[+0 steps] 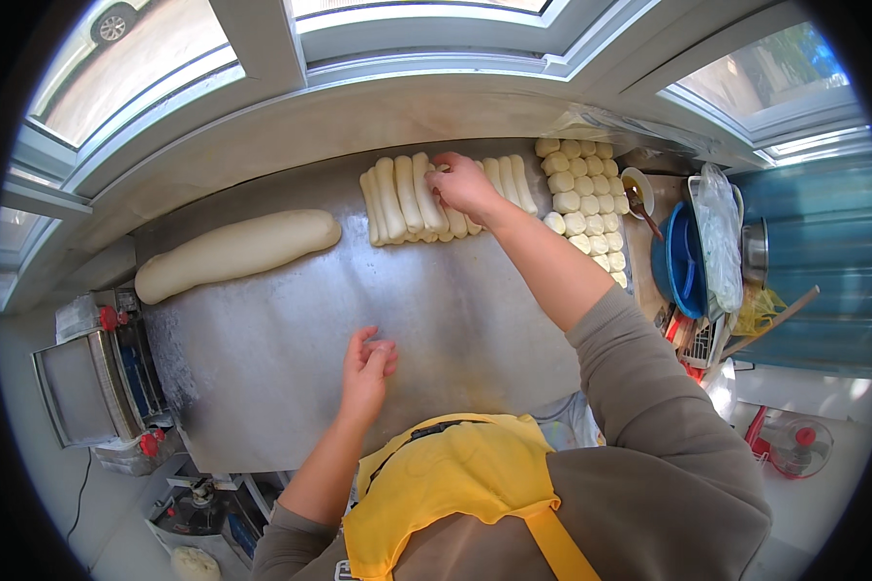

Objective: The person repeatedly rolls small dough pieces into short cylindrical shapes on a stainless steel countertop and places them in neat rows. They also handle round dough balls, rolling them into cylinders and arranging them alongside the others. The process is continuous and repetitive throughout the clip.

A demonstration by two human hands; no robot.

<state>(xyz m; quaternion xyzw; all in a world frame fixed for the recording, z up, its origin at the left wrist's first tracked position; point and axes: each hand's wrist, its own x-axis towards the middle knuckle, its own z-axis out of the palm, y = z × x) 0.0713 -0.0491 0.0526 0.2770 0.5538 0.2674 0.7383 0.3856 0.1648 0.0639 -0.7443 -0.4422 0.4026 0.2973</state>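
Note:
Pale dough strips [407, 194] lie side by side at the far middle of the metal worktable [291, 334], stacked in more than one layer at the left. My right hand [465, 187] reaches over them with bent fingers touching the dough. Whether it grips a strip is hard to see, since the hand covers part of the row. My left hand [368, 367] hovers over the near part of the table, holding nothing, its fingers loosely curled and apart. To the left rests a long, thick dough log [240, 250]. Rows of small round dough pieces [585, 185] sit right of the strips.
A white bowl [647, 190] with a brush [641, 207] stands beyond the dough pieces, near blue basins [679, 261] and a plastic bag [719, 240]. A roller machine [91, 385] adjoins the table's left end. Windows [429, 33] run along the far side.

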